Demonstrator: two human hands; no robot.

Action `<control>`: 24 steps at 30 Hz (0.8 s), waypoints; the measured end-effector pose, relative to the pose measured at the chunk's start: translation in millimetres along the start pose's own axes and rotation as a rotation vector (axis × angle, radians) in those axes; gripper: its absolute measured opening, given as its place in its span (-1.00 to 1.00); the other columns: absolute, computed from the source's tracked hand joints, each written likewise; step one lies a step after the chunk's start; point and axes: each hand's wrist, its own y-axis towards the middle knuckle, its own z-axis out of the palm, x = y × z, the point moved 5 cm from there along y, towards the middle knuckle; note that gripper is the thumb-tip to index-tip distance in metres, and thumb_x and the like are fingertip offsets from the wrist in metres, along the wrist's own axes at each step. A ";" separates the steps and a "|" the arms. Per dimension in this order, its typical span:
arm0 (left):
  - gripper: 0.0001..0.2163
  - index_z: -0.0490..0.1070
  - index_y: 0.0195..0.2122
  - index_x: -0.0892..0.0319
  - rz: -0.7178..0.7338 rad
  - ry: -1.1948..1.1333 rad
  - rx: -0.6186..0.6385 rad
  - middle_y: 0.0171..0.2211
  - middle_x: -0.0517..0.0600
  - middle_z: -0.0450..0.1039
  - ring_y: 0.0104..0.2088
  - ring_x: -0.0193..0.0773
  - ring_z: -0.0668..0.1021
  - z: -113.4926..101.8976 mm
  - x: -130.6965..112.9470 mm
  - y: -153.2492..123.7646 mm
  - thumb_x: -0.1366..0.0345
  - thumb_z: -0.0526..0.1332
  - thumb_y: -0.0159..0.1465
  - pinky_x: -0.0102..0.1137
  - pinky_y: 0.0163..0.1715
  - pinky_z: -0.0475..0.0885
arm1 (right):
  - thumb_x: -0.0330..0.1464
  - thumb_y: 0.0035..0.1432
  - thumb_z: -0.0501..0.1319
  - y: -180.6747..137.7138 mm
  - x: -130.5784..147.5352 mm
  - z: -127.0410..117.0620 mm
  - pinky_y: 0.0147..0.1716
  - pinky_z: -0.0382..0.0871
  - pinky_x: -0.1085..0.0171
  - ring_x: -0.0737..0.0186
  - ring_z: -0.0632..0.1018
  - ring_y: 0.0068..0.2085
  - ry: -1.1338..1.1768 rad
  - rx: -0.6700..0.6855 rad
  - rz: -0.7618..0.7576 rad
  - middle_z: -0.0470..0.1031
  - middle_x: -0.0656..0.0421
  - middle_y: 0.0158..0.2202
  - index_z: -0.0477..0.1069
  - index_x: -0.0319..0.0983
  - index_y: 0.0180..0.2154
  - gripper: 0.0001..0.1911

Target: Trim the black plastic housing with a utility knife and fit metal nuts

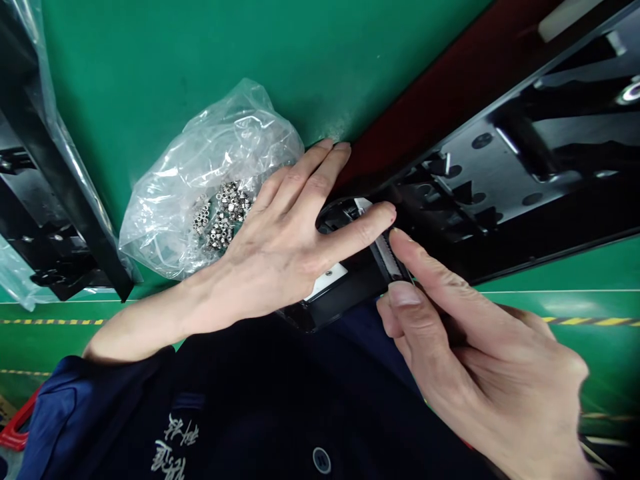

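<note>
My left hand (287, 237) lies flat across a black part (345, 297), fingers spread and thumb stretched to the right. Its fingertips reach toward the dark red panel (400, 127). Below the palm, a white plate (327, 279) with a small screw shows on the black part. Beside the thumb tip, my right hand (465, 353) has its thumb and forefinger closed in at the part's right edge. A grey ribbed strip (390, 257) shows between those fingertips. What they grip is too small to make out. The other right fingers are curled and partly hidden.
A clear plastic bag (210, 147) with many small metal nuts or inserts (225, 213) lies left of my left hand on the green surface (350, 47). A black frame with metal plates (530, 160) stretches to the right. Another plastic-wrapped black frame (55, 153) stands at far left.
</note>
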 end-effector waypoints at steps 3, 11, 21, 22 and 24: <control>-0.54 0.20 0.13 0.07 0.008 0.000 -0.011 0.25 0.14 0.05 0.32 0.06 0.13 -0.6 -0.4 0.4 0.57 -0.12 0.27 0.01 0.20 0.23 | -0.57 0.29 0.09 -2.5 -1.2 0.2 -0.68 0.25 0.45 0.54 0.35 -0.65 0.043 0.000 0.003 0.31 0.37 -0.58 0.20 -0.07 0.24 -0.45; -0.51 0.17 0.14 0.07 0.002 -0.018 -0.018 0.27 0.12 -0.02 0.33 0.09 0.10 2.0 1.0 -1.5 0.60 -0.12 0.23 0.08 0.21 0.19 | -0.54 0.31 0.09 1.9 3.1 -0.8 -0.77 0.08 0.39 0.51 0.26 -0.69 -0.070 -0.002 -0.045 0.37 0.31 -0.56 0.22 -0.17 0.24 -0.51; -0.53 0.17 0.11 0.19 0.086 -0.035 -0.068 0.19 0.18 -0.06 0.26 0.22 0.17 -0.9 1.1 0.7 0.67 -0.10 0.22 -0.01 0.17 0.32 | -0.19 0.35 0.07 -14.4 -9.2 -19.6 -0.66 0.24 0.39 0.43 0.28 -0.61 -0.319 -0.005 0.105 0.43 0.17 -0.45 0.42 -0.11 0.06 -0.66; -0.54 0.17 0.11 0.19 0.090 -0.039 -0.069 0.19 0.18 -0.06 0.27 0.20 0.16 -0.8 1.1 0.4 0.67 -0.10 0.23 -0.02 0.17 0.32 | -0.19 0.34 0.08 -14.8 -9.8 -20.9 -0.66 0.23 0.39 0.43 0.28 -0.62 -0.325 -0.005 0.102 0.41 0.18 -0.47 0.42 -0.11 0.06 -0.66; -0.54 0.17 0.11 0.19 0.090 -0.034 -0.070 0.18 0.17 -0.07 0.29 0.16 0.13 -0.7 1.0 -0.2 0.66 -0.12 0.24 -0.03 0.18 0.30 | -0.21 0.34 0.09 -12.4 -9.7 -20.9 -0.68 0.20 0.39 0.44 0.25 -0.63 -0.342 -0.003 0.092 0.37 0.19 -0.53 0.42 -0.11 0.06 -0.67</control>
